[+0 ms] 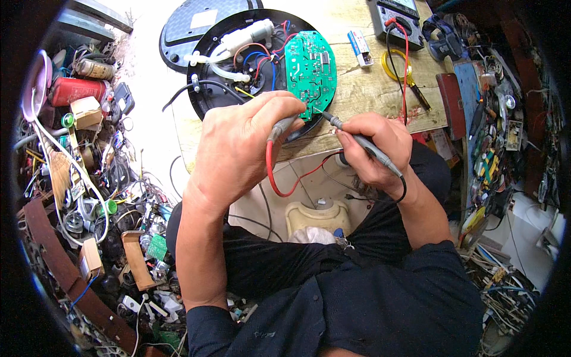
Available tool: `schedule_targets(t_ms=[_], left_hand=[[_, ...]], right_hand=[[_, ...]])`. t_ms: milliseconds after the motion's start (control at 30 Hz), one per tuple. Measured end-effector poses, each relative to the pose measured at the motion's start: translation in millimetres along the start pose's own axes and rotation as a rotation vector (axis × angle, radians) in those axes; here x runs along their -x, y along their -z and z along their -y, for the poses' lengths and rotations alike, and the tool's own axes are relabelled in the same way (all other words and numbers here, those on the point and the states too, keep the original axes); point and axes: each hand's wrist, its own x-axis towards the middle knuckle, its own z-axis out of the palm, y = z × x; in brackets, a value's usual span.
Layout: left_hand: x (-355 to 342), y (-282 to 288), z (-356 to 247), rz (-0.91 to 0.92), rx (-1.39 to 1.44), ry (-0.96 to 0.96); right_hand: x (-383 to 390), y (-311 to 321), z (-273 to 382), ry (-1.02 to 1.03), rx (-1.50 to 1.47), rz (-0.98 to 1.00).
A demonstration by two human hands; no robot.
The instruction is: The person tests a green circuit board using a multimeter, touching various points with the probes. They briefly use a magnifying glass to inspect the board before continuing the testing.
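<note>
A green circuit board [310, 68] lies in the right part of a round black appliance housing [205, 44] on the wooden table. My left hand [241, 140] is closed on a grey multimeter probe [279, 127] with a red lead. The tip of that probe is hidden behind my fingers, near the board's lower edge. My right hand [376, 146] grips another grey probe [372, 149], this one with a black lead. Its thin tip reaches the board's lower right edge; whether it touches cannot be made out. Coloured wires and a white cylindrical part [247, 37] sit inside the housing.
On the table [386, 98] stand a multimeter [397, 24], a small box [360, 49], a roll of yellow tape [392, 64] and a black-handled tool [420, 95]. A round black cover [202, 24] lies behind the housing. Heaped parts and cables fill both sides.
</note>
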Motion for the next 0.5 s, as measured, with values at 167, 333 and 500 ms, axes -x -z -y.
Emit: schedule_targets(t_ms=[167, 333, 500], left_hand=[[-0.1, 0.6, -1.0, 0.011, -0.026, 0.010], [-0.3, 0.7, -1.6, 0.013, -0.038, 0.016], [-0.7, 1.6, -1.7, 0.007, -0.034, 0.020]], right_hand=[[-0.9, 0.6, 0.8, -0.001, -0.004, -0.001], [-2.6, 1.4, 2.4, -0.016, -0.002, 0.011], [-4.9, 2.6, 2.8, -0.015, 0.009, 0.027]])
